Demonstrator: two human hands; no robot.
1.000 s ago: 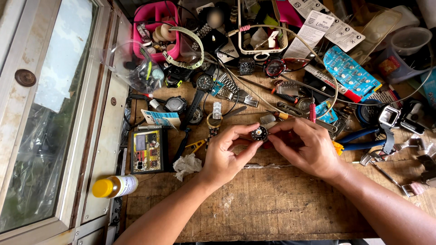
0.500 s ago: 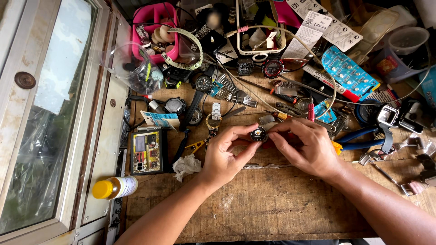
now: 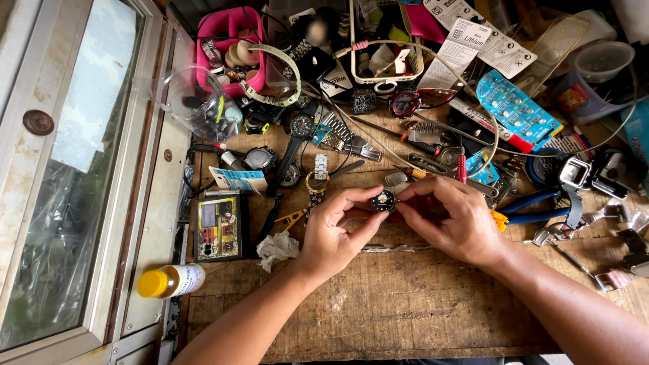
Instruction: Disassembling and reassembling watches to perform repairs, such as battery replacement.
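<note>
While both wrists hover above the wooden bench [image 3: 405, 304], left hand [image 3: 334, 233] and right hand [image 3: 453, 223] pinch the round watch case [image 3: 383, 200].

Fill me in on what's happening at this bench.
A person holds a small round watch body between the fingertips of both hands, left hand and right hand, above a worn wooden workbench. Behind the hands lie many wristwatches, straps and tools, with blue-handled pliers to the right. A small yellow-capped bottle and a crumpled tissue sit to the left.
</note>
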